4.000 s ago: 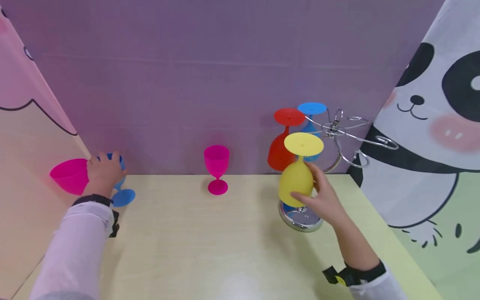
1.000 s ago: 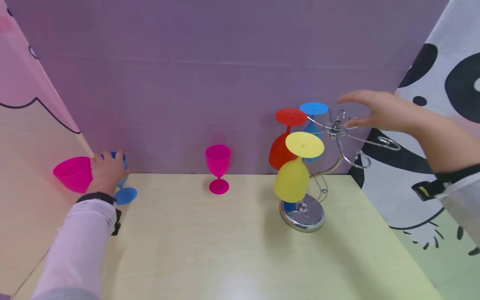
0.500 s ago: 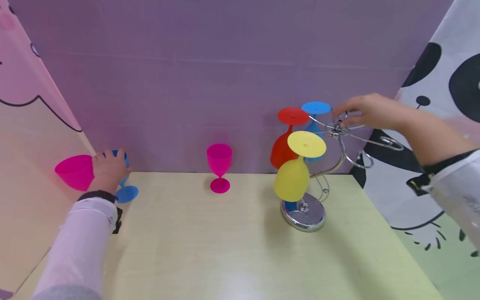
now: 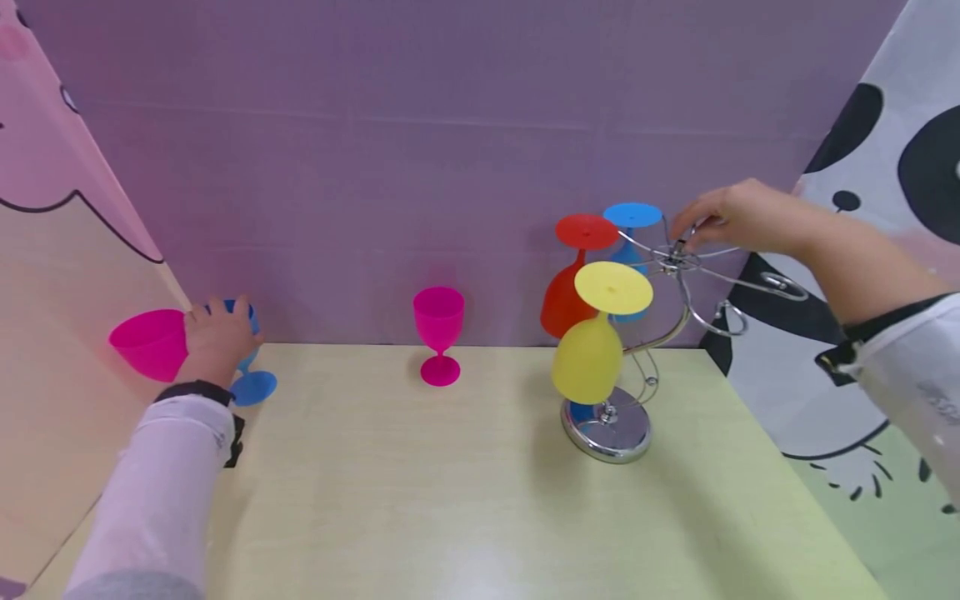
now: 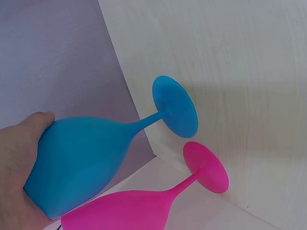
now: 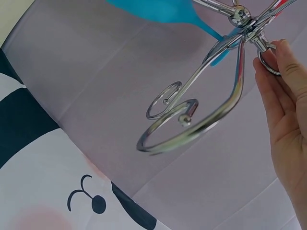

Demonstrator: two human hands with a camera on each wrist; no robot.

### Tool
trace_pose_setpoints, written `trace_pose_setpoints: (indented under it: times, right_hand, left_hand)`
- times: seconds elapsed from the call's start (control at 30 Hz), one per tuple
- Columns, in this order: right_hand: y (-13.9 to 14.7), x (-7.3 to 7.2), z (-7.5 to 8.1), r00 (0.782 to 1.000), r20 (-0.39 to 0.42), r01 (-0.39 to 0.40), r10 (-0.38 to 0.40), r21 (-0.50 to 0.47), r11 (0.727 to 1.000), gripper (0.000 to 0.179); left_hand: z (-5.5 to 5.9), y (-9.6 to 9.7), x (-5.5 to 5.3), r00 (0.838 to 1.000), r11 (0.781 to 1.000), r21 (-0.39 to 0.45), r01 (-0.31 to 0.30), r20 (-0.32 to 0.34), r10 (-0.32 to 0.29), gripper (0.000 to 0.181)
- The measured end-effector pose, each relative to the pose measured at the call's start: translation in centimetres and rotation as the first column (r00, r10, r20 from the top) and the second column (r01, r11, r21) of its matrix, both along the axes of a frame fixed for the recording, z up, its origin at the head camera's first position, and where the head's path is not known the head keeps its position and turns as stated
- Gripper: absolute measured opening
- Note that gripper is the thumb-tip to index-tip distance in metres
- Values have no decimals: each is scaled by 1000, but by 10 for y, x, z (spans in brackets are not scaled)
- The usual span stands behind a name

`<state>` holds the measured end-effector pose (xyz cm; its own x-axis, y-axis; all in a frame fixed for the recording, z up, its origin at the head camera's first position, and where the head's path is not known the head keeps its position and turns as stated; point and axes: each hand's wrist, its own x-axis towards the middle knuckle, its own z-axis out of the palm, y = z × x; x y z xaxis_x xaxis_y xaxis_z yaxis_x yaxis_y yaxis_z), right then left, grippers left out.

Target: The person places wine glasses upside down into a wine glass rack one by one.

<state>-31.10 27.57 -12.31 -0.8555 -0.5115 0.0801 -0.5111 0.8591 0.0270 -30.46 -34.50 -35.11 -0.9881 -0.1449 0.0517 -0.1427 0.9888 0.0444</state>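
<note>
My left hand (image 4: 217, 342) grips the bowl of a blue goblet (image 5: 86, 153), whose foot is on the table at the far left. Beside it stands a pink goblet (image 4: 150, 346), partly behind the hand. At the right, my right hand (image 4: 765, 221) pinches the small ring (image 6: 268, 62) on top of a chrome stemware rack (image 4: 607, 429). From the rack's arms hang, upside down, a yellow goblet (image 4: 588, 367), a red goblet (image 4: 566, 300) and another blue goblet (image 4: 632, 215), which is partly hidden behind the yellow one.
A second pink goblet (image 4: 438, 321) stands upright near the table's back edge. Bare wire loops (image 4: 783, 286) jut out on the rack's right side. A purple backdrop (image 4: 375, 183) rises behind the table (image 4: 375, 483), with a panda-print panel (image 4: 840, 383) on the right.
My right hand has let go of the yellow goblet, which now hangs from the rack, and has moved up to take the rack's top ring. The left hand has kept its place.
</note>
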Motion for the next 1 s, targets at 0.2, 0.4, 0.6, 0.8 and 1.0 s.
trace_pose_setpoints:
  times: [0.2,0.4,0.6,0.8,1.0]
  right_hand:
    - [2,0,-2,997,-49,-52,53,10,999,18]
    - [4,1,-3,981,-141,-131,134,30,991,17]
    - [5,1,-4,974,-177,-137,140,28,990,18]
    - [5,2,-4,982,-158,-102,104,19,995,16]
    - [5,3,-1,981,-161,-101,104,29,994,13]
  left_hand:
    - [-1,1,1,1000,1000,4,-6,2,6,72]
    - [0,1,1,1000,1000,8,-7,1,7,71]
    - [-1,1,0,1000,1000,-3,-4,2,4,71]
    - [-3,1,-2,1000,1000,-6,-6,3,6,71]
    - [-3,0,-4,1000,1000,-8,-10,0,10,71]
